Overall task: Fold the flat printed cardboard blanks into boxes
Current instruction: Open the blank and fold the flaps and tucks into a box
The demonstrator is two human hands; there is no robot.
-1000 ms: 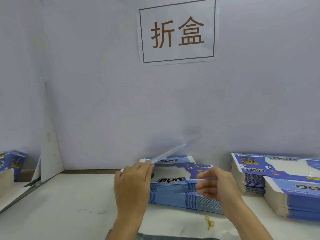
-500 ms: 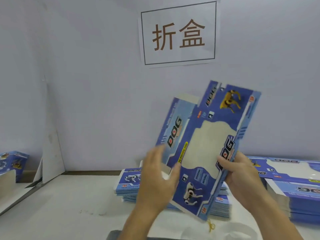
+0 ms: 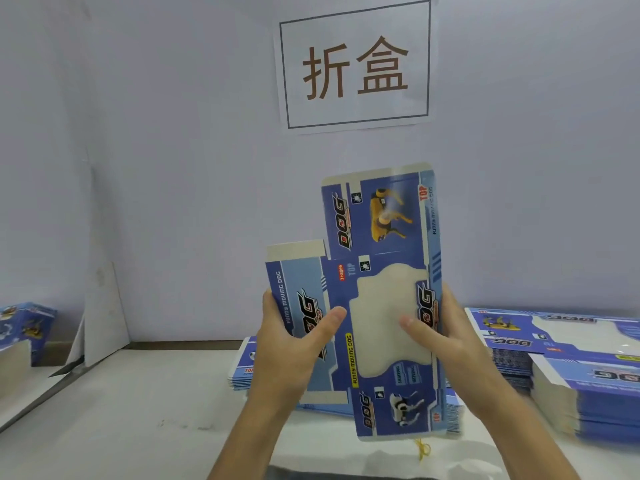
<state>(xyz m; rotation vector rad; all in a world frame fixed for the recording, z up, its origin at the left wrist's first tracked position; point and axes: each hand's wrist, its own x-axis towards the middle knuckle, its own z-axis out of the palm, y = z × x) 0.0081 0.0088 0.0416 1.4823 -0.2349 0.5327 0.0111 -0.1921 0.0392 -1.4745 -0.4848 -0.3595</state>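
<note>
A flat blank (image 3: 377, 306) is held upright above the counter (image 3: 121, 410), its long axis running top to bottom and its printed face turned to the camera (the yellow dog panel uppermost, the white dog lowest). It is gripped between both hands: the left hand (image 3: 291, 344) is curled round the left edge, thumb on the front, and the right hand (image 3: 440, 337) round the right edge, thumb pressed on the pale window. Stacks (image 3: 571, 362) of blanks lie behind and to the right.
</note>
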